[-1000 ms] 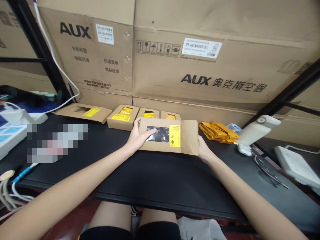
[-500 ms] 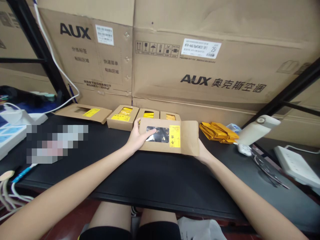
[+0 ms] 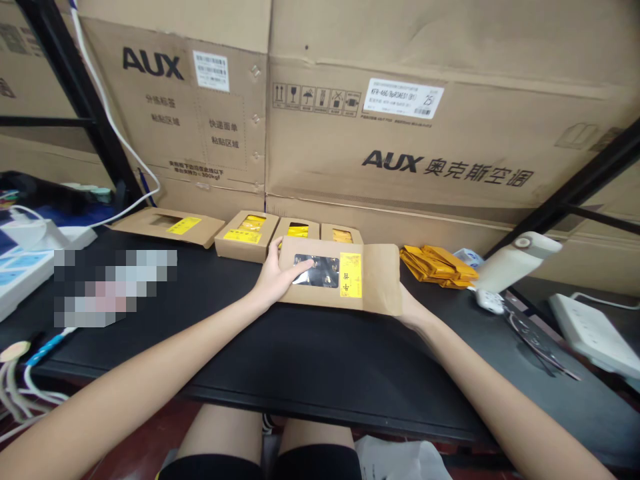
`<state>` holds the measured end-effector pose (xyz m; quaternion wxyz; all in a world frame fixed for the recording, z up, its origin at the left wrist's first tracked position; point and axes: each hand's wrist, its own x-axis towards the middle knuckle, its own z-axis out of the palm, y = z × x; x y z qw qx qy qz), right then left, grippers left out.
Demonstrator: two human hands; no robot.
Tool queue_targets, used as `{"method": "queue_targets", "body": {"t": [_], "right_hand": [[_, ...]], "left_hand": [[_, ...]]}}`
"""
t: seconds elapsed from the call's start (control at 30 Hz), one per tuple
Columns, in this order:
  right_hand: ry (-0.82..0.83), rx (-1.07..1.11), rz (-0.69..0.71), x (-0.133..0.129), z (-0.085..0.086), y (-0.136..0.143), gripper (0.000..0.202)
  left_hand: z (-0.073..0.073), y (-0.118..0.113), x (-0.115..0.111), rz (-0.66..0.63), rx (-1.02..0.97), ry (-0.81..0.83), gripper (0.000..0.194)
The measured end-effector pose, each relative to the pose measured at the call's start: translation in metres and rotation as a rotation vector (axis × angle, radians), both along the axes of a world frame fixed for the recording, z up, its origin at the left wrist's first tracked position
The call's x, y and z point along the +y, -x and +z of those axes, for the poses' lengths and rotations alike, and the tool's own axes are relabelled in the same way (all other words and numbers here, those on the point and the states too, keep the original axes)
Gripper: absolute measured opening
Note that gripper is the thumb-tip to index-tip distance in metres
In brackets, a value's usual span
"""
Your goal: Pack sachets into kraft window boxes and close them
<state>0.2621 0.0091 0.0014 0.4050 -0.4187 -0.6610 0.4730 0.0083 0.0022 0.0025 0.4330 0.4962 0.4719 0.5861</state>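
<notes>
Left hand (image 3: pixel 274 279) fingers (image 3: pixel 299 269) spread flat on the windowed kraft box (image 3: pixel 340 280), thumb hooked over its far left corner; right hand (image 3: pixel 411 308) mostly hidden behind the box's right flap, clamping that end, finger spread impossible to tell. Box held tilted just above the black tabletop (image 3: pixel 310 360). Just beyond the left fingers, a row of small filled boxes (image 3: pixel 246 235); farther left, a flat unfolded box (image 3: pixel 167 225). Beyond the right hand, a heap of yellow packets (image 3: pixel 436 264), then a white lamp (image 3: pixel 515 261). Behind everything, big AUX cartons (image 3: pixel 400 120)
</notes>
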Motion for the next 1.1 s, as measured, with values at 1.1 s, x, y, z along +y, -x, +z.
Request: {"method": "queue_targets", "body": {"t": [1.1], "right_hand": [[0.237,0.092,0.076,-0.0001,-0.0086,-0.0011,0.048]], "left_hand": [[-0.0032,-0.0013,-0.0015,-0.043,0.033,-0.04,0.077]]}}
